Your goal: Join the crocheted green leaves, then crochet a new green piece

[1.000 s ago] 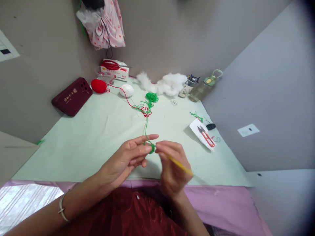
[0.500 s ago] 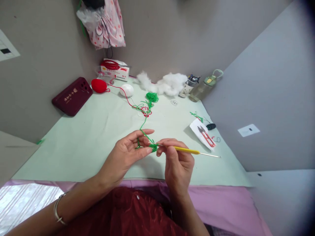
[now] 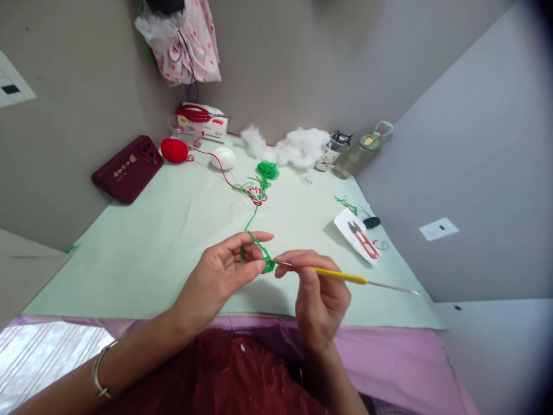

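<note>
Above the tabletop [image 3: 151, 259], your left hand [image 3: 220, 268] has its grip closed on the small green crochet piece [image 3: 269, 266], and your right hand [image 3: 323, 297] clamps the yellow-handled hook [image 3: 343, 276], whose left end meets that piece.

The left forearm [image 3: 149, 339] is slanted in from the near left. The left hand [image 3: 216, 274] is held with the index finger [image 3: 259, 236] stretched rightward on the far side, the thumb [image 3: 247, 273] extended nearer, and the fingers between curled. The right forearm [image 3: 333, 374] is angled far and left; the right hand [image 3: 323, 294] is folded in a pen-like grip, its fingertips [image 3: 280, 270] set near the left thumb.
</note>
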Demonstrator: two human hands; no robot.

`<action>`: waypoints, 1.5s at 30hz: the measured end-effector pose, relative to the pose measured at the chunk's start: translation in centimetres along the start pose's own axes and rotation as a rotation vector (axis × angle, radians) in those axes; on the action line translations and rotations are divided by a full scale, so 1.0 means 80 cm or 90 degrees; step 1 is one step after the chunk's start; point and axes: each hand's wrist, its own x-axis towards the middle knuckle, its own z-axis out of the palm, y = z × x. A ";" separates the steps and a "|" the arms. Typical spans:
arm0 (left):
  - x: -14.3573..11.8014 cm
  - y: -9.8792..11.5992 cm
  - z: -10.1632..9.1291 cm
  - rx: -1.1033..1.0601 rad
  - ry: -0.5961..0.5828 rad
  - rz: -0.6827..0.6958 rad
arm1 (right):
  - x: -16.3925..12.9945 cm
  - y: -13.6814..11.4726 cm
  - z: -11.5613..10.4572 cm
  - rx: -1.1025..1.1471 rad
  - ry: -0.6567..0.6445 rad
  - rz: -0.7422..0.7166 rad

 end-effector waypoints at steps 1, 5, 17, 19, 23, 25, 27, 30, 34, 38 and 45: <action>0.000 0.000 0.000 0.005 0.003 0.002 | 0.000 -0.001 -0.001 -0.031 -0.008 -0.023; -0.001 -0.002 0.002 0.017 0.018 0.016 | -0.003 -0.002 -0.004 -0.181 -0.067 -0.134; 0.001 0.007 0.004 -0.195 -0.022 -0.144 | -0.012 0.003 0.008 -0.179 0.038 -0.100; 0.001 0.010 0.004 -0.176 -0.007 -0.117 | -0.004 0.002 0.010 -0.060 0.053 -0.016; 0.002 0.011 0.003 -0.119 0.014 -0.069 | 0.001 0.004 0.010 0.050 0.047 0.072; 0.003 0.010 0.001 -0.097 0.017 -0.051 | 0.000 0.004 0.008 0.063 0.059 0.078; 0.003 0.009 0.000 -0.084 0.015 -0.036 | -0.001 0.002 0.007 0.075 0.071 0.078; 0.002 0.005 0.001 -0.062 0.002 -0.029 | -0.001 -0.001 0.009 0.092 0.061 0.083; -0.001 -0.003 0.003 -0.026 -0.032 -0.039 | 0.000 0.002 0.014 0.032 0.040 0.060; -0.002 -0.004 0.002 -0.009 -0.004 -0.022 | 0.001 0.004 0.015 -0.002 0.039 0.062; 0.000 0.000 0.012 -0.069 0.004 -0.058 | -0.013 0.010 0.019 -0.167 0.021 -0.072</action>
